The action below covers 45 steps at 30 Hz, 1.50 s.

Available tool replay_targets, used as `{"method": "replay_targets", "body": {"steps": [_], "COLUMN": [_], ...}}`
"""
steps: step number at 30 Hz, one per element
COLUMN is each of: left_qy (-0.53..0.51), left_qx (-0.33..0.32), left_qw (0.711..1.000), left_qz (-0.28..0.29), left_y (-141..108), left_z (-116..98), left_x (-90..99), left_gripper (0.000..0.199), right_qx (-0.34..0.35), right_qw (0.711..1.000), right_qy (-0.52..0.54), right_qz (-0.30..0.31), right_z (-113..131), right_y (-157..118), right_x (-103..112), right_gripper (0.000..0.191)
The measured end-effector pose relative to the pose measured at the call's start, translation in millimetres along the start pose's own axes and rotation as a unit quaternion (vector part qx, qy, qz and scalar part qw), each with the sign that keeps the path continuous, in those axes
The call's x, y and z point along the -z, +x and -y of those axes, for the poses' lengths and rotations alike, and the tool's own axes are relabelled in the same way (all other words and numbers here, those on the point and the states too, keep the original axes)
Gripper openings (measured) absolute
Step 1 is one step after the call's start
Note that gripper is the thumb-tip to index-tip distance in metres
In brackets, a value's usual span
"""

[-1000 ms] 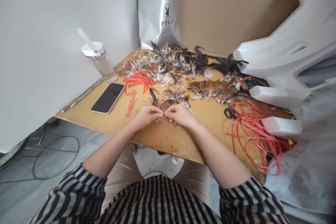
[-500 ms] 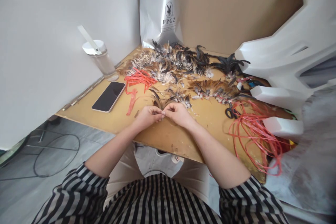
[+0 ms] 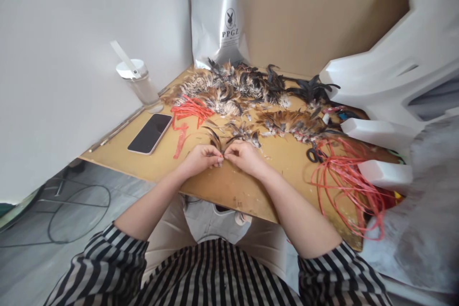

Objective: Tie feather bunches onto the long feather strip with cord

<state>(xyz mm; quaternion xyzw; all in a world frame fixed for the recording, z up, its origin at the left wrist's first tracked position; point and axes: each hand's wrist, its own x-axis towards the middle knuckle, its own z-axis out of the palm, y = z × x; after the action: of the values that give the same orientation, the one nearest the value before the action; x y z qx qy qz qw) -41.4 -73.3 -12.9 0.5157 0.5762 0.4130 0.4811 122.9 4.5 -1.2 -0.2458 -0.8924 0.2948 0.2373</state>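
Note:
My left hand (image 3: 203, 160) and my right hand (image 3: 243, 157) are close together above the near part of the table (image 3: 247, 191). The fingers of both are pinched, and their tips nearly meet. Dark and brown feather tips (image 3: 215, 137) rise just beyond the fingertips. What the pinches hold is too small to make out; a tiny spot of red shows at the left fingertips. Behind the hands is a small feather pile (image 3: 247, 133). A row of brown feathers (image 3: 294, 124) lies to the right of it, and a large feather heap (image 3: 229, 86) is farther back.
A phone (image 3: 149, 134), a lidded cup (image 3: 139, 83) and short red strips (image 3: 191, 110) are on the left. On the right are black-handled scissors (image 3: 314, 154), tangled red strands (image 3: 351, 181) and white foam pieces (image 3: 385, 173). A silver bag (image 3: 218, 24) stands behind.
The fingertips, which were touching, have come slightly apart. Feather tips beyond them have shifted a little. The view has moved slightly.

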Motion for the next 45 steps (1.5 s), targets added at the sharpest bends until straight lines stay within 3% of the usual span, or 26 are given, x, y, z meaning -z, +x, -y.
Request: {"method": "replay_targets", "body": {"steps": [10, 16, 22, 28, 33, 39, 45], "left_qy": [-0.057, -0.074, -0.032, 0.061, 0.142, 0.289, 0.333], "left_qx": [0.051, 0.037, 0.013, -0.051, -0.103, -0.174, -0.216], "left_qw": [0.997, 0.996, 0.999, 0.997, 0.982, 0.935, 0.910], "left_qz": [-0.006, 0.009, 0.016, -0.004, -0.067, -0.108, -0.120], "left_y": [7.9, 4.5, -0.2, -9.7, -15.5, -19.5, -18.7], "left_z": [-6.3, -6.6, -5.0, -2.3, 6.9, 9.6, 8.5], "left_x": [5.0, 5.8, 2.0, -3.2, -6.6, -7.7, -7.4], "left_gripper": [0.025, 0.024, 0.021, 0.011, 0.009, 0.013, 0.017], "right_qx": [-0.012, -0.053, -0.104, -0.048, -0.009, -0.030, -0.049], "right_qw": [0.994, 0.983, 0.980, 0.989, 0.997, 0.997, 0.997], "right_qy": [0.053, 0.104, 0.167, 0.119, 0.024, 0.012, 0.012], "right_qz": [0.099, 0.143, 0.042, 0.079, 0.074, 0.069, 0.064], "right_z": [5.0, 2.7, 3.3, -2.2, -4.7, -6.6, -6.8], "right_y": [-0.1, -0.5, 2.8, 3.7, 4.2, 4.6, 5.0], "right_x": [7.6, 6.4, -1.9, -13.0, -15.9, -19.1, -21.1], "right_gripper": [0.011, 0.014, 0.019, 0.019, 0.017, 0.013, 0.012]}}
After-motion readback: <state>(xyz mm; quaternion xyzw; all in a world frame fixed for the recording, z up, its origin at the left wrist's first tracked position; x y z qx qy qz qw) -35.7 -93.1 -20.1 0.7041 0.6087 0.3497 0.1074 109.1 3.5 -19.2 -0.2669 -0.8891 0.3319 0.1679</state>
